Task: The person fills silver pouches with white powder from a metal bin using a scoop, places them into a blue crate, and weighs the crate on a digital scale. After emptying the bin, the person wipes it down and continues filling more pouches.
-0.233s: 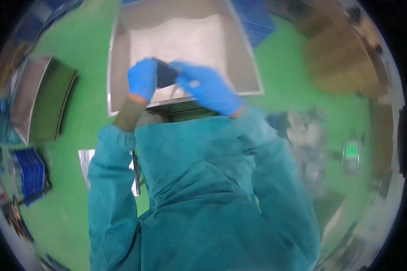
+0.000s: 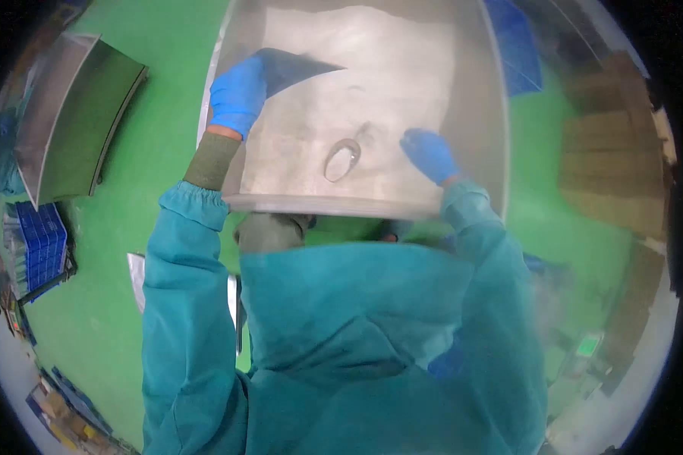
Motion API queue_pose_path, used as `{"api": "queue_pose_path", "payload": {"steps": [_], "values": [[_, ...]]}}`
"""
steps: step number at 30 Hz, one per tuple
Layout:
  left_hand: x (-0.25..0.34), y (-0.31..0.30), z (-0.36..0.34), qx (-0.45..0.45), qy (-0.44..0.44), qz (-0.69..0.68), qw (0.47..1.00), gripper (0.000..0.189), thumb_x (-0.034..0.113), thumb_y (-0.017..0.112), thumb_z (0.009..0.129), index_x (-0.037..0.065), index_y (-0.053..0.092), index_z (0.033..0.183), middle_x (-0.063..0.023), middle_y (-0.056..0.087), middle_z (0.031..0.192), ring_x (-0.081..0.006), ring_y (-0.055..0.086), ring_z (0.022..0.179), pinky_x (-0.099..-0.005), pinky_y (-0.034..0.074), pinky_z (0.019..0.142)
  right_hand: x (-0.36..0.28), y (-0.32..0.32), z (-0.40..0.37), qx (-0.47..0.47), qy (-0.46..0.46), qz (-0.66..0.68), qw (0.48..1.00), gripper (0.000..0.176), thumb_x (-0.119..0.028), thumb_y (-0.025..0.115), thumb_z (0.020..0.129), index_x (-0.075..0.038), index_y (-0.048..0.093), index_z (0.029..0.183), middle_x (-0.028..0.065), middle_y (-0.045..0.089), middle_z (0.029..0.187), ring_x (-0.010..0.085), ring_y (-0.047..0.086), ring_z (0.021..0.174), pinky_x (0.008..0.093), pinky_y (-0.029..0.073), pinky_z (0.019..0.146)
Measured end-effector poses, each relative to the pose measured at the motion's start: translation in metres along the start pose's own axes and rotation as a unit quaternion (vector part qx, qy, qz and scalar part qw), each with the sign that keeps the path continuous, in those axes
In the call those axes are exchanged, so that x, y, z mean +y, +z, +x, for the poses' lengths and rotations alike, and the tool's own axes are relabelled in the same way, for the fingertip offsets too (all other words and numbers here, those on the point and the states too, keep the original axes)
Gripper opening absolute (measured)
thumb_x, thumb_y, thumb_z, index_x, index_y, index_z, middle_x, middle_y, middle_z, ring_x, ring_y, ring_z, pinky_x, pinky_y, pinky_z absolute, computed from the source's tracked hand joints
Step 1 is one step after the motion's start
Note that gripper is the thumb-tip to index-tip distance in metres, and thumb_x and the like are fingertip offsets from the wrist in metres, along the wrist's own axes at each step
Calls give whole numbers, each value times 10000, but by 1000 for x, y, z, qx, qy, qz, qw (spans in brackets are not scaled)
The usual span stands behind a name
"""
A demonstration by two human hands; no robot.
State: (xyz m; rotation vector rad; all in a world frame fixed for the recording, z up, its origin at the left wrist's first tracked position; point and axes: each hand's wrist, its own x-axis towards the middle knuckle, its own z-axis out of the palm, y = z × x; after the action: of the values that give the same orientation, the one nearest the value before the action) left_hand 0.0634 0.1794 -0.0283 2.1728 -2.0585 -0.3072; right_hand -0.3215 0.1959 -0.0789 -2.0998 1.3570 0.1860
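Your left hand [image 2: 237, 95] is at the far left corner of the metal bin [image 2: 319, 203]. Its gloved fingers [image 2: 252, 74] are clenched on the left edge of a dark sheet [image 2: 294, 67]. The sheet juts to the right from your grip, above the white powder [image 2: 391, 83] that covers the floor of the bin, and narrows to a point. I cannot tell whether its underside touches the powder.

Your right hand [image 2: 430, 154] is inside the bin on the right, low over the powder and close to the near rim. It is blurred, so I cannot tell whether its fingers are released or curled, and nothing shows in them. A small scoop [image 2: 342, 159] lies in the powder between your two hands, nearer to the right one and apart from both.

The bin stands directly in front of you, its near rim just above your teal sleeves. To the left, on the green floor [image 2: 167, 136], sits a second metal container [image 2: 76, 121] with a dark inside, and nearer to you a blue crate [image 2: 39, 254]. Cardboard boxes [image 2: 607, 167] are stacked on the right.
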Motion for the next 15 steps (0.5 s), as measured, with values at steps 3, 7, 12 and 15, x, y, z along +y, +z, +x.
{"api": "queue_pose_path", "payload": {"steps": [3, 7, 12, 15], "values": [[24, 84, 83, 33, -78, -62, 994, 328, 160, 523, 794, 171, 585, 1115, -171, 630, 846, -355, 609, 783, -442, 485, 677, 118, 25, 104, 86, -126, -214, 965, 347, -352, 518, 849, -66, 599, 1029, 141, 601, 1075, 303, 562, 992, 410, 452, 815], [-46, 133, 141, 40, -105, -74, 991, 446, 165, 535, 779, 213, 518, 1222, -173, 632, 815, -354, 612, 758, -454, 485, 651, 120, 88, 270, -1, -186, -294, 938, 283, -333, 533, 826, -99, 653, 933, 131, 642, 949, 298, 600, 907, 423, 451, 802], [-79, 97, 149, -12, -114, -9, 993, 512, 166, 544, 763, 231, 478, 1266, -187, 629, 783, -358, 616, 719, -461, 487, 621, 106, 65, 301, 14, -179, -224, 958, 196, -244, 502, 834, -147, 637, 731, 90, 645, 729, 285, 622, 648, 402, 490, 576], [-130, 113, 193, -10, -77, -6, 997, 492, 199, 553, 786, 229, 469, 1270, -182, 630, 770, -362, 615, 699, -461, 488, 612, 92, 73, 428, 161, -103, -252, 949, 200, -225, 468, 851, -146, 596, 718, 85, 626, 665, 282, 616, 595, 426, 476, 537]]}}
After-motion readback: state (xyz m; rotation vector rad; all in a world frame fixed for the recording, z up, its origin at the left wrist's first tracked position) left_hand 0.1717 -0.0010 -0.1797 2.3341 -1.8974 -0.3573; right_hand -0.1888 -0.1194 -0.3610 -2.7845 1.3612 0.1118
